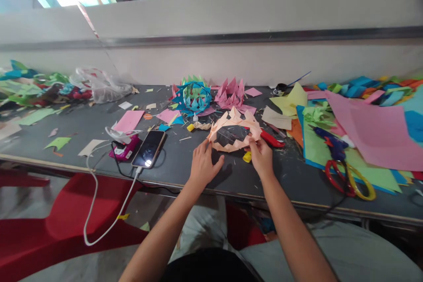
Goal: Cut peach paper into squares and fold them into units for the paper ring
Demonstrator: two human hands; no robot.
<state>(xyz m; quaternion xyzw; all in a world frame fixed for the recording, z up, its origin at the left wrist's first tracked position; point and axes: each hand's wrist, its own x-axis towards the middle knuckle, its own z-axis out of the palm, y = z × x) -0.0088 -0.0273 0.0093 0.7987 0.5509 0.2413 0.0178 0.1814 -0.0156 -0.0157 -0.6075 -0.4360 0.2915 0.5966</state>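
Observation:
A ring of folded peach paper with pointed edges is in front of me over the dark table. My right hand pinches its right side, thumb on the near band. At the ring's left edge, the fingertips of my left hand touch the paper, fingers stretched and thumb held apart from it. Behind the ring are a blue folded-paper piece and a pink folded-paper piece. A red tool or handle lies partly hidden behind the ring, and a yellow piece is by my right hand.
Left of my hands, a phone is cabled near a magenta power adapter. Scissors and a blue glue gun lie on coloured paper at right. A plastic bag and scraps lie left. A red chair stands lower left.

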